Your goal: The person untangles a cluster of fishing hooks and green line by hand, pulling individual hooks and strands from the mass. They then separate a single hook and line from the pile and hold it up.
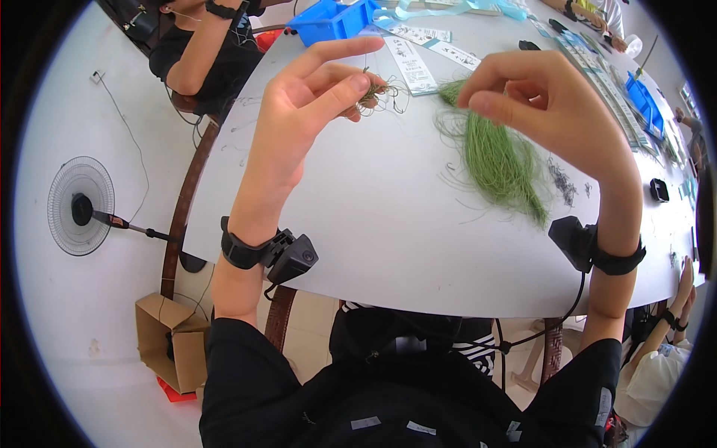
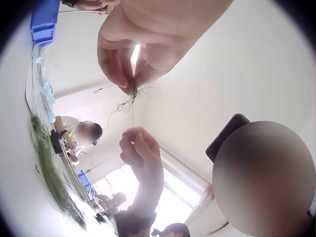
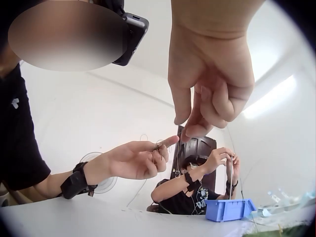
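Raised over the table, the left hand [image 1: 302, 108] pinches a small tangle of thin greenish line [image 1: 379, 92] between thumb and fingers. Loose loops and what look like small hooks stick out of it. The right hand [image 1: 553, 101] is held up opposite, its fingers bent toward the thumb. In the left wrist view one fine strand runs from the tangle [image 2: 133, 94] to the right hand's fingertips [image 2: 133, 132], which appear to pinch it. A bundle of green line [image 1: 497, 153] lies on the table beneath the right hand.
Small dark pieces [image 1: 562, 181] lie right of the bundle. Behind are printed strips [image 1: 411, 66], a blue bin [image 1: 334, 21] and pale blue ribbon [image 1: 448, 9]. Another blue bin [image 1: 644, 103] stands at the right. Other people sit around the white table [image 1: 358, 246]; a fan [image 1: 81, 207] is at the left.
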{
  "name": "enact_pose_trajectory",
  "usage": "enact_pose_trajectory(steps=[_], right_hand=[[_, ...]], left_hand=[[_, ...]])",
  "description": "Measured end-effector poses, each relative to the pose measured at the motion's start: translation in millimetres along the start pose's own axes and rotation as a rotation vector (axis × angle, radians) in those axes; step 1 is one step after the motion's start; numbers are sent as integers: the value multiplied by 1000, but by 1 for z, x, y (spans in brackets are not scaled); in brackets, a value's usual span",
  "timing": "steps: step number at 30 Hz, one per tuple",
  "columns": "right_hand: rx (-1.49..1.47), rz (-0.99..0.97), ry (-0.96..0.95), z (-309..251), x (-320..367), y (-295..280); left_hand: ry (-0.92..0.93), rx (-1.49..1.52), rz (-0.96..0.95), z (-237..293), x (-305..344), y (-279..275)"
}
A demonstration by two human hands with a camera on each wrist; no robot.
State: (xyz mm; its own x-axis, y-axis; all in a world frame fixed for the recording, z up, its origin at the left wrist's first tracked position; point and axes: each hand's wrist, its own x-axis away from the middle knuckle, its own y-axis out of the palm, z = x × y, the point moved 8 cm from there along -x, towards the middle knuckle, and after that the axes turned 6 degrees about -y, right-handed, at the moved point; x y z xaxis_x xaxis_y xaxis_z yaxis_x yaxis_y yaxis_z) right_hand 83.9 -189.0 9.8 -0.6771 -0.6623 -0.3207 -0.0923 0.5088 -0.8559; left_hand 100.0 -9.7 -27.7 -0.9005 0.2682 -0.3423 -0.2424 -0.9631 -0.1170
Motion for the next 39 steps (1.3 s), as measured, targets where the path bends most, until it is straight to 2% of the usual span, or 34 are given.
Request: enact_pose_trajectory(steps=[6, 12, 18, 21, 24, 31, 35, 37, 39], right_hand=[[-45, 99, -14, -16, -1, -3], [-59, 96, -50, -26, -13, 6], [-98, 19, 25, -37, -18, 13], [-83, 128, 71, -35, -15, 10], [-169, 159, 56, -25, -12, 6], [-25, 56, 78, -15, -9, 3], [94, 156, 88, 18, -16, 3], [444, 490, -120, 11, -14, -3], [427, 494, -74, 4, -14, -1]], left_hand=[[17, -37, -7, 8, -4, -18], [7, 99, -105, 11, -10, -32], [52, 78, -9, 15, -1, -56], [61, 63, -7, 12, 0, -55], [54, 40, -4, 10, 2, -53], [56, -15, -21, 4, 2, -46], [-11, -8, -71, -6, 3, -32], [-60, 2, -89, -12, 3, -26], [-114, 8, -88, -18, 3, -21]])
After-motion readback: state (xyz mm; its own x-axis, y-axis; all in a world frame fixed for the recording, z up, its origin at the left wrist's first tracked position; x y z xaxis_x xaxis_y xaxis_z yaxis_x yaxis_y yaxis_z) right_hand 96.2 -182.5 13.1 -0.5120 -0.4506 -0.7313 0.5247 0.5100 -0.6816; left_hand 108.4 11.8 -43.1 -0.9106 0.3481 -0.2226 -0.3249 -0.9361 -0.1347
